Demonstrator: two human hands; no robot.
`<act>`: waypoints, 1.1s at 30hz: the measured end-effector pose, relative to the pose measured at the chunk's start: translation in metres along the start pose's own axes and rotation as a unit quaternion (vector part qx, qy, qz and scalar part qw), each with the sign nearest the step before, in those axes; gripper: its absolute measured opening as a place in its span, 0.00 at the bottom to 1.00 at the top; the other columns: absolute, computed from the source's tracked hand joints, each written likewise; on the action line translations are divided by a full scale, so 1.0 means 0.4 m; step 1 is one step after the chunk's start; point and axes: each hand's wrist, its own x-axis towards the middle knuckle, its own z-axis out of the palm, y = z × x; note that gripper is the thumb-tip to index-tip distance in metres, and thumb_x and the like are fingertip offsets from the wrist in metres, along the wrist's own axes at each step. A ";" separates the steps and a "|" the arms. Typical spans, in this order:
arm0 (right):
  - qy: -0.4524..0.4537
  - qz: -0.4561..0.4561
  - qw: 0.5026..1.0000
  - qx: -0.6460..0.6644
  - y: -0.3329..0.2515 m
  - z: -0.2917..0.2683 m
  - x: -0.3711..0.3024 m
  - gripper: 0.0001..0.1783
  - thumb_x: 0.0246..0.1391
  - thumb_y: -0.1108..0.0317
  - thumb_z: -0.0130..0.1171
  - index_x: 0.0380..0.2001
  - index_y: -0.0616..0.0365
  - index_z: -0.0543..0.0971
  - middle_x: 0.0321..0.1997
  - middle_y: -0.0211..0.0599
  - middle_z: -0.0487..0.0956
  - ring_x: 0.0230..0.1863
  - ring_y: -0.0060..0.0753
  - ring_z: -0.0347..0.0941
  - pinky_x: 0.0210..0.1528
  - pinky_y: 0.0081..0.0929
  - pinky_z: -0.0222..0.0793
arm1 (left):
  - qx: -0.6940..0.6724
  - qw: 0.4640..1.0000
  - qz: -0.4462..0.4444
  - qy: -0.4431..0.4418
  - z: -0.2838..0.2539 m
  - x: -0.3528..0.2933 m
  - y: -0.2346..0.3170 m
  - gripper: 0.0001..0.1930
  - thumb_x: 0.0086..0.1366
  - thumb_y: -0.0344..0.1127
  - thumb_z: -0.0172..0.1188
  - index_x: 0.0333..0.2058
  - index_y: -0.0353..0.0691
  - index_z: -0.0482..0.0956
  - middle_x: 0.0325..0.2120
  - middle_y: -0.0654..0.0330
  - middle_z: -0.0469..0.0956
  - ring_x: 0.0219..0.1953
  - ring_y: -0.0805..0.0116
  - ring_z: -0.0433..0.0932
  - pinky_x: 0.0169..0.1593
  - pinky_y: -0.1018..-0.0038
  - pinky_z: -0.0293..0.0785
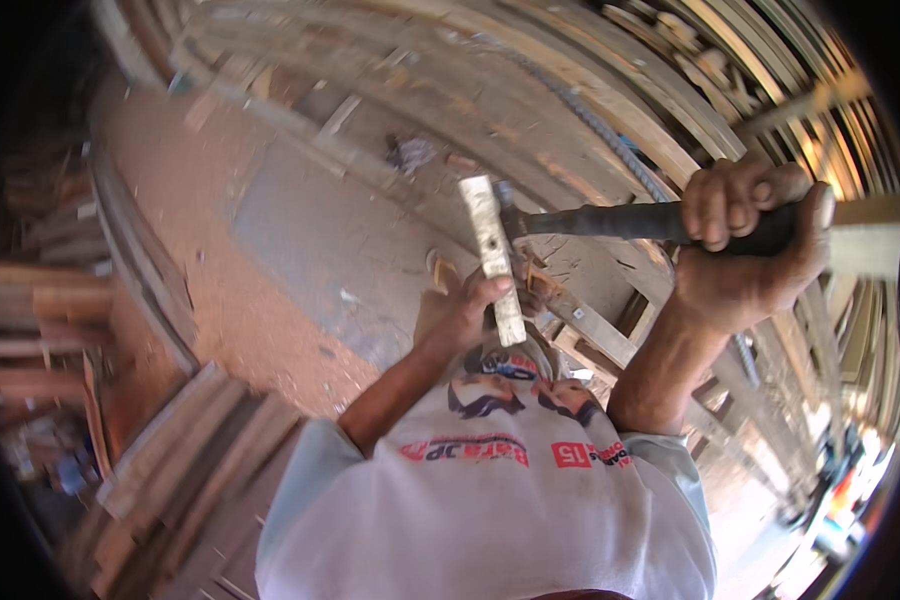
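Off-white bar [483, 225] is lying at the head end of a black-handled hammer [610, 221]. Left hand [465, 314] is clamping fingers on the bar; right hand [735, 278] is wrapping fingers around the hammer. Alignment is apparently proceeding; the next move is likely requiring steady holding.

Strip [485, 230] in left hand [467, 310], before the torso. Hammer [610, 222] head just right of it, perhaps touching; blur there. Handle runs right into right hand [755, 215]. Planks [55, 300] stacked far left, boards [195, 455] lower left. Floor [170, 205] between planks and strip. Timbers [420, 75] beyond, rod [620, 145] along them.
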 end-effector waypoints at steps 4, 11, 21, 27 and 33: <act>0.082 -0.097 0.992 0.004 -0.008 -0.048 -0.079 0.20 0.69 0.51 0.50 0.30 0.55 0.71 0.19 0.31 0.67 0.14 0.21 0.60 0.13 0.23 0.61 | 0.064 0.993 -0.030 -0.093 -0.010 0.010 -0.063 0.25 0.61 0.48 0.63 0.51 0.39 0.71 0.39 0.49 0.78 0.43 0.55 0.81 0.50 0.58 0.80; 0.176 -0.255 0.941 -0.135 -0.165 -0.143 -0.173 0.18 0.65 0.58 0.61 0.30 0.59 0.69 0.20 0.40 0.72 0.15 0.25 0.64 0.14 0.24 0.62 | 0.491 0.867 0.050 -0.074 0.025 0.145 0.100 0.29 0.63 0.48 0.61 0.53 0.30 0.70 0.43 0.47 0.80 0.44 0.60 0.79 0.51 0.63 0.74; 0.336 -0.245 0.861 -0.292 -0.375 -0.130 -0.488 0.24 0.72 0.48 0.44 0.33 0.58 0.73 0.24 0.35 0.67 0.20 0.27 0.60 0.25 0.27 0.61 | 0.777 0.619 0.010 -0.115 0.042 0.325 0.274 0.36 0.63 0.56 0.64 0.61 0.36 0.71 0.51 0.40 0.76 0.53 0.45 0.76 0.57 0.53 0.71; 0.505 -0.278 0.705 -0.413 -0.421 -0.029 -0.599 0.20 0.70 0.52 0.52 0.29 0.56 0.71 0.21 0.33 0.66 0.19 0.24 0.60 0.20 0.23 0.61 | 0.872 0.446 0.098 -0.176 -0.040 0.509 0.234 0.41 0.60 0.50 0.65 0.66 0.32 0.63 0.58 0.36 0.68 0.64 0.35 0.65 0.67 0.45 0.60; 0.625 -0.233 0.580 -0.468 -0.408 -0.035 -0.724 0.18 0.67 0.58 0.59 0.27 0.57 0.68 0.20 0.33 0.69 0.16 0.22 0.63 0.17 0.20 0.61 | 0.883 0.435 0.032 -0.173 -0.045 0.535 0.251 0.42 0.59 0.51 0.66 0.66 0.31 0.63 0.61 0.36 0.67 0.67 0.35 0.61 0.71 0.48 0.56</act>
